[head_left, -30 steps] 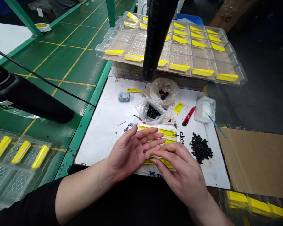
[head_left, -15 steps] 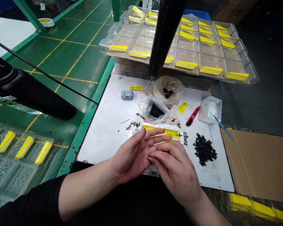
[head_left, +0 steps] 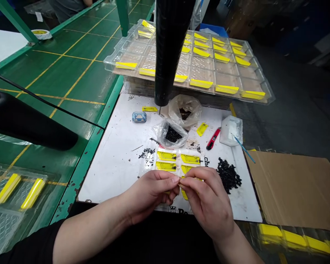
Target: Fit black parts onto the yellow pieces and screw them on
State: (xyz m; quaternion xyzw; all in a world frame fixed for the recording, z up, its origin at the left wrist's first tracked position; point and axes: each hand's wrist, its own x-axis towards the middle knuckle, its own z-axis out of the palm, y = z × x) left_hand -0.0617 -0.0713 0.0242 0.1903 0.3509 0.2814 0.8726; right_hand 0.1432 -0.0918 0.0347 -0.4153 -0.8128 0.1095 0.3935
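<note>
My left hand (head_left: 156, 190) is closed, thumb pressed against the curled fingers. Its fingertips meet those of my right hand (head_left: 209, 194), which pinches at the same spot. Whatever sits between the fingertips is too small or too hidden to make out. Just beyond the hands, several yellow plastic pieces (head_left: 166, 156) lie in rows on the white board, each with a small dark part at its end; the nearest ones are partly covered by my fingers. A pile of small black parts (head_left: 228, 175) lies right of my right hand. Tiny black bits (head_left: 147, 156) are scattered beyond my left hand.
Two plastic bags, one with black bits (head_left: 172, 135) and one with brown contents (head_left: 185, 113), stand behind. A red utility knife (head_left: 213, 139) lies near a white box (head_left: 231, 131). A black cylindrical tool (head_left: 165, 55) hangs overhead before a clear tray (head_left: 121, 75) of yellow pieces.
My left hand has gone from open, palm up, to closed with its thumb and fingers pinching against my right fingertips. The view has shifted, and more yellow pieces show beyond the hands.
</note>
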